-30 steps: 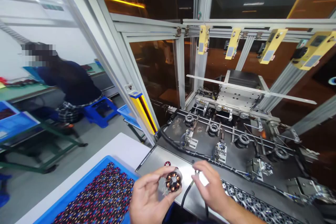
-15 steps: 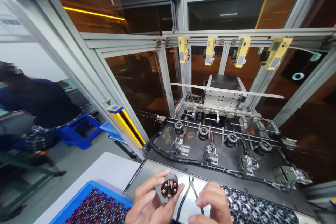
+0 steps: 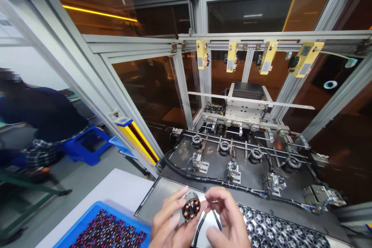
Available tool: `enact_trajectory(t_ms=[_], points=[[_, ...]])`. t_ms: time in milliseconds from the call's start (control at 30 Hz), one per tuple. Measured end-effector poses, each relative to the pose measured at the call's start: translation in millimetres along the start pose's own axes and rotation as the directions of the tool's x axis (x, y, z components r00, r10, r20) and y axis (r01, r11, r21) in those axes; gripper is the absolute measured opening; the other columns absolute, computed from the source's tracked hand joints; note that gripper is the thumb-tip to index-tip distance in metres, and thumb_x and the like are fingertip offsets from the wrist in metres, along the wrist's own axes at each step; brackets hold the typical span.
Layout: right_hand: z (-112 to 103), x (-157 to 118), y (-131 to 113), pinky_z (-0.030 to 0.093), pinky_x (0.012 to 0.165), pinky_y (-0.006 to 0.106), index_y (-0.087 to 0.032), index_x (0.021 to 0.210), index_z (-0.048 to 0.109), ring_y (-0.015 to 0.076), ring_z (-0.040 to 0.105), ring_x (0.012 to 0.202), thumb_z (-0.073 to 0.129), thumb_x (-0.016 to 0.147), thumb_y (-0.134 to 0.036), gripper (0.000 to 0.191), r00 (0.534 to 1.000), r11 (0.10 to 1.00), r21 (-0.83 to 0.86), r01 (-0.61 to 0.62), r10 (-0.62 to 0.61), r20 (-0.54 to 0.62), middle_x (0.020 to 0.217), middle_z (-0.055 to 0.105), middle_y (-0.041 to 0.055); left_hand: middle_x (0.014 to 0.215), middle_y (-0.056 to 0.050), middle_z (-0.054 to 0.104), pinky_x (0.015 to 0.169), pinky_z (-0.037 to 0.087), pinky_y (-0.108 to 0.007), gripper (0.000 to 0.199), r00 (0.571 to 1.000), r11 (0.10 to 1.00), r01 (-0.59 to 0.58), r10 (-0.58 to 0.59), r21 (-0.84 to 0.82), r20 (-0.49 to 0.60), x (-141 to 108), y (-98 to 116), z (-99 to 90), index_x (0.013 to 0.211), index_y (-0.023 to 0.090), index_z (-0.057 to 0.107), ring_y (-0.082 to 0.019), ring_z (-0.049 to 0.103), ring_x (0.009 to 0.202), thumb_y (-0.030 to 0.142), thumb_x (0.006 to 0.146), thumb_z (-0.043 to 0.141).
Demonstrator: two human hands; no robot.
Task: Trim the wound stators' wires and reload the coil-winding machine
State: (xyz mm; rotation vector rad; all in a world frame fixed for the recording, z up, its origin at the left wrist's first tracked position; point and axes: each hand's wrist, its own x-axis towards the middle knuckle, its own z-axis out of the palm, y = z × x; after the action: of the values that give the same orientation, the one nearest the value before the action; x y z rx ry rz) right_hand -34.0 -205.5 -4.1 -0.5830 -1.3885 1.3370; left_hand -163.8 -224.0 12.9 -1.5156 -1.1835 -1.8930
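A round motor part (image 3: 191, 207) with copper coils facing up and a dark rim is gripped in my left hand (image 3: 174, 221), between thumb and fingers. Just right of it, my right hand (image 3: 228, 217) has its thumb and index finger bent towards the part; whether the fingertips hold anything is too small to tell. Behind my right hand lie pliers (image 3: 200, 228) on the metal plate, with only the dark handles partly showing and the jaws hidden.
A blue tray (image 3: 90, 215) of copper-coil parts stands at the lower left. Several silver-black rings (image 3: 273, 228) lie in rows at the lower right. Ahead is a machine with ring fixtures (image 3: 224, 147) inside an aluminium frame. A seated person (image 3: 49, 112) is at the far left.
My right hand has moved left and up, close to the motor part, and now covers the pliers' jaws. My left hand and the part have shifted slightly right.
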Motion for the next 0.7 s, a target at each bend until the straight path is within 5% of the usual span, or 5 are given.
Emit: enact_trajectory(t_ms=[67,167,333,467,700], points=[[2.2,5.3,-3.1,0.052,0.083,0.034,-0.019,0.116,0.060,0.0220,0.064,0.096,0.072,0.077,-0.063,0.060,0.962,0.945,0.177,-0.274,0.268,0.061,0.107,0.064,0.0113,0.090,0.001,0.071,0.067,0.067,-0.035,0.041,0.999,0.998,-0.038,0.038,0.049,0.013,-5.7,-7.3,-2.6,0.093,0.022,0.058,-0.022,0.076,0.083,0.010,0.066,0.085],[3.3,17.1,-9.8,0.050,0.072,0.029,-0.017,0.096,0.065,0.0149,0.060,0.073,0.081,0.071,-0.057,0.050,0.886,0.851,0.248,-0.464,0.443,0.138,0.082,0.065,0.0039,0.083,0.002,0.071,0.064,0.065,-0.034,0.036,0.999,0.996,-0.048,0.047,0.080,0.017,-14.7,-13.6,-4.5,0.088,0.024,0.058,-0.020,0.075,0.077,0.016,0.067,0.086],[-7.7,33.7,-21.0,0.046,0.065,0.026,-0.015,0.082,0.065,0.0113,0.056,0.063,0.084,0.069,-0.050,0.042,0.839,0.817,0.202,-0.540,0.502,0.211,0.072,0.065,0.0013,0.096,-0.006,0.076,0.080,0.065,-0.037,0.055,0.967,0.972,0.166,-0.127,-0.164,0.222,-12.7,-12.1,-11.1,0.115,0.023,0.060,-0.024,0.075,0.094,0.008,0.067,0.084],[-19.2,43.0,-25.4,0.045,0.066,0.026,-0.015,0.078,0.065,0.0107,0.058,0.063,0.086,0.065,-0.047,0.041,0.788,0.781,0.193,-0.595,0.519,0.331,0.073,0.067,0.0005,0.101,-0.011,0.079,0.088,0.063,-0.036,0.050,0.793,0.847,0.468,-0.278,-0.250,0.542,1.3,-10.5,-21.9,0.118,0.020,0.060,-0.027,0.074,0.105,0.016,0.074,0.083],[-28.5,51.0,-30.4,0.044,0.068,0.027,-0.016,0.082,0.065,0.0104,0.054,0.064,0.085,0.069,-0.044,0.037,0.790,0.826,0.126,-0.550,0.466,0.397,0.073,0.064,-0.0008,0.102,-0.015,0.079,0.087,0.065,-0.039,0.041,0.779,0.871,0.375,-0.110,-0.318,0.618,16.7,-9.5,-21.6,0.113,0.016,0.068,-0.029,0.075,0.101,0.005,0.075,0.077]])
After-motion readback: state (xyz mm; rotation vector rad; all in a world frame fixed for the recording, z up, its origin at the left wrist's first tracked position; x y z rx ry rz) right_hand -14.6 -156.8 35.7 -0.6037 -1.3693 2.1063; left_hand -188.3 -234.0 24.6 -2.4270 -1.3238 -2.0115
